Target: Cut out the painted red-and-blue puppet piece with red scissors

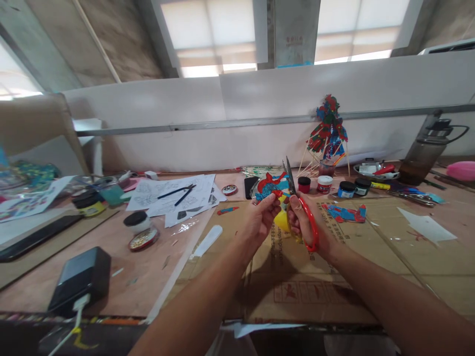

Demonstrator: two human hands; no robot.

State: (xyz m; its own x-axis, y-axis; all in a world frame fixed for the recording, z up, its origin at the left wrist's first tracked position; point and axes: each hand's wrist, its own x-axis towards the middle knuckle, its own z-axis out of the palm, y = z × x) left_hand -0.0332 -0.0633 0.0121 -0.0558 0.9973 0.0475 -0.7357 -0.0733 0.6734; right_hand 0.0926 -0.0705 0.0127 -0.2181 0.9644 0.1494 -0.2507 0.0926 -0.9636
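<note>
My left hand (264, 217) pinches a red and blue painted cutout (273, 185) above the cardboard sheet (218, 277). Red-handled scissors (312, 227) are gripped in my right hand (302, 217), their blades pointing up and away beside the cutout's right edge. Whether the blades touch the cutout I cannot tell. Something yellow (282, 219) shows behind and between my hands, partly hidden. Another red and blue cutout (345, 213) lies flat on the cardboard to the right, and a small painted piece (227, 210) lies to the left.
Paint jars (347, 189) stand behind my right hand, near painted cutouts on sticks (328, 128). A dark bottle (423, 148) is at the far right. To the left are drawn sheets (148, 190) with pens, a black-lidded jar (136, 222) and a black power bank (81, 279) with a cable.
</note>
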